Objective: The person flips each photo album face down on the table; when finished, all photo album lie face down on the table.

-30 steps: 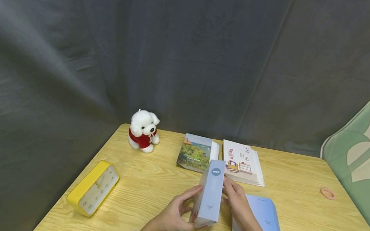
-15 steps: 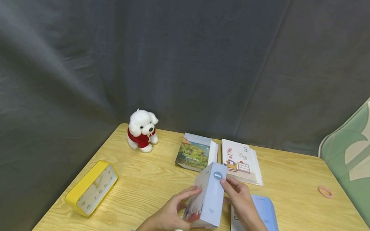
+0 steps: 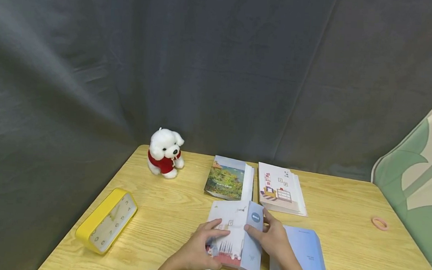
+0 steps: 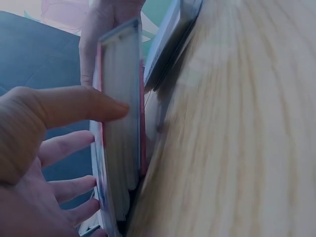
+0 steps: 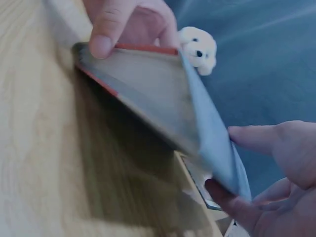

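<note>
Blue-spined album (image 3: 237, 243), one: at 6 o'clock on the table (image 3: 168, 202), cover showing, tilted with its spine raised at 3 o'clock. Whether its low edge touches wood, you cannot tell.

Left hand (image 3: 202, 248), yours: narrow, pinching the album's 8 o'clock side, thumb across the page edges, fingers against the cover.

Right hand (image 3: 272, 236), yours: holding the spine side, thumb on the spine face.

Neighbours, reckoned from the album: landscape album (image 3: 226, 179) near, 12 o'clock; room-print album (image 3: 280, 191), between 1 and 2; blue book (image 3: 310, 254) just beside, 3 to 4; yellow clock (image 3: 105, 221) well apart, 9.

Handling notes, advisory: turn with both hands at one pace; press the covers together lest the pages fan; free your left thumb from the page edges before any weight settles there; guide the spine clear of the blue book.
</note>
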The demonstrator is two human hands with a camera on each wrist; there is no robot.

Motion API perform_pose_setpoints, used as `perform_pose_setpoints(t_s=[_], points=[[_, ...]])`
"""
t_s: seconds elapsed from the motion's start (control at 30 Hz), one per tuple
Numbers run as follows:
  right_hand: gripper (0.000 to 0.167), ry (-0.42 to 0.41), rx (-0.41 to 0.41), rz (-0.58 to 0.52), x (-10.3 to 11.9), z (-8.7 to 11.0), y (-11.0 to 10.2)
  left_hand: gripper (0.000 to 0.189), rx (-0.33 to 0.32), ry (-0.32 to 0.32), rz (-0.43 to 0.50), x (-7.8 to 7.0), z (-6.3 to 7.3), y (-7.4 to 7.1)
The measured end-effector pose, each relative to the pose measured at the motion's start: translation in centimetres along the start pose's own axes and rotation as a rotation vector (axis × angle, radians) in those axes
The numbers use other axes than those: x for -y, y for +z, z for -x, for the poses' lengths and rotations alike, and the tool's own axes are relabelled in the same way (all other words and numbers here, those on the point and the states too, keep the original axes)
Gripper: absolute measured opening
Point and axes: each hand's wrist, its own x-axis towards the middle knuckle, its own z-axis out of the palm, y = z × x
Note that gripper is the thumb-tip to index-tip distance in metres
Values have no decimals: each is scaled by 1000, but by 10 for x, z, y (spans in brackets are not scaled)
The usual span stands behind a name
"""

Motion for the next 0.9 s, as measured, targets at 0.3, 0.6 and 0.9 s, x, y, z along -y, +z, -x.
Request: perform_pose_setpoints(t_s=[0.3, 0.6, 0.9], points=[[101, -49, 97, 253, -2, 1, 14, 73, -21, -29, -319, -6, 8, -2], [66, -75, 128, 266, 4, 6, 10, 74, 94, -81, -473, -18, 6, -10], [59, -180, 150, 126, 12, -3, -23, 63, 140, -7, -438, -36, -47, -32]])
